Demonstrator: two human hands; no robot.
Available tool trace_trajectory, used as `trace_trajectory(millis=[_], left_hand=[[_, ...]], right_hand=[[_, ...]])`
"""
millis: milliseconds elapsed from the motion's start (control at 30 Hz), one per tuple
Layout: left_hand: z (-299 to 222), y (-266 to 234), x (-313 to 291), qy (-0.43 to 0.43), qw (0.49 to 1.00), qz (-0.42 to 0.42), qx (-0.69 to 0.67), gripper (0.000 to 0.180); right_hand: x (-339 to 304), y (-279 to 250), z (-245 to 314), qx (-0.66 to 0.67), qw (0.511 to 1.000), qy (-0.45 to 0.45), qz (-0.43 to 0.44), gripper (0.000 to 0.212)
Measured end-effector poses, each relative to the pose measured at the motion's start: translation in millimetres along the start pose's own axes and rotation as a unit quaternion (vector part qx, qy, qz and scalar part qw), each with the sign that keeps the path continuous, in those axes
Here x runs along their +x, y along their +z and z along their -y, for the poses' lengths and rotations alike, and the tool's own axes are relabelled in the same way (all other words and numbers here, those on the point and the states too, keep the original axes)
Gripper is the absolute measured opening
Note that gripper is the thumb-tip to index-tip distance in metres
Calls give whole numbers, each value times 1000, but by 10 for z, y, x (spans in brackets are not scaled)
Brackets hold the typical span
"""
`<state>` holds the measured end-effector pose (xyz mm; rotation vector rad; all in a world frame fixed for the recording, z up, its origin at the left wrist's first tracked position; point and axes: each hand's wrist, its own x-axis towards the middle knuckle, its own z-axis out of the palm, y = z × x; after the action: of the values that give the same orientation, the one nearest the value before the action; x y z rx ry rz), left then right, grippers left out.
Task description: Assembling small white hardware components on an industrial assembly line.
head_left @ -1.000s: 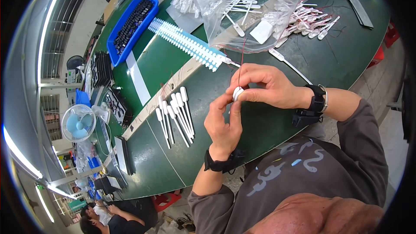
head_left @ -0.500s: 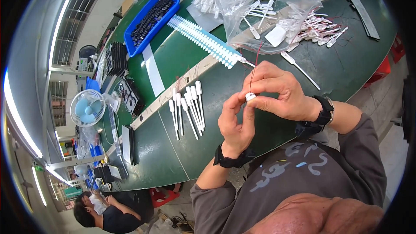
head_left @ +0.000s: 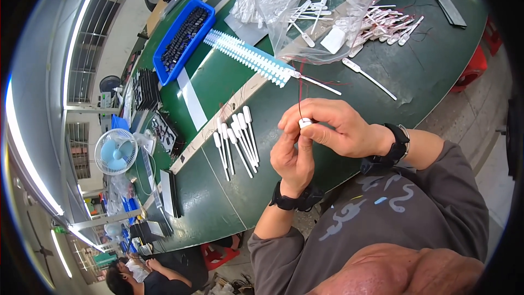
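Close together over the green table's near edge, both my hands grip a small white plastic piece point(head_left: 305, 123) with thin red and dark wires rising from its top. My left hand point(head_left: 292, 158) pinches it from below between thumb and fingers. Over its top, my right hand point(head_left: 338, 128) has its thumb against the piece and its fingers curled beside the wires. Whatever lies below the white end is hidden by my fingers. Just beyond my hands is a white stick point(head_left: 323, 84) with red wires, by the end of a light-blue strip point(head_left: 248, 54) carrying rows of white tabs.
Several white paddle-headed sticks point(head_left: 237, 136) lie left of my hands. A clear plastic bag point(head_left: 281, 27) and a wired pile of similar sticks point(head_left: 390, 27) lie beyond. Farther left stand a blue bin point(head_left: 159, 71) of dark parts and a fan point(head_left: 115, 152). A co-worker point(head_left: 158, 278) sits lower left.
My right hand has come down a little, its fingers more bent over the white piece. The white stick by the strip now shows uncovered. The whole view has shifted slightly.
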<state>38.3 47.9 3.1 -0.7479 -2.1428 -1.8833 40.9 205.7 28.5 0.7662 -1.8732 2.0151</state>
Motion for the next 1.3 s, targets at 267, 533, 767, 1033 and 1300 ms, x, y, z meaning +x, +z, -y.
trace_trajectory(millis=[267,533,767,1033,1300], left_hand=[[-57,-3,-21,38,998,-52,7,23],[-198,-333,353,43,993,-73,88,9],[-159,-288,353,5,999,-24,45,4],[-97,-268,359,-18,997,-39,59,6],[-41,-257,383,-61,997,-41,29,10]], right_hand=[[-19,23,55,-58,998,-22,-25,16],[73,-65,87,-190,975,95,65,17],[62,17,-53,-212,976,22,50,23],[84,-10,-94,-183,980,58,48,27],[83,-41,-135,-166,982,79,37,26]])
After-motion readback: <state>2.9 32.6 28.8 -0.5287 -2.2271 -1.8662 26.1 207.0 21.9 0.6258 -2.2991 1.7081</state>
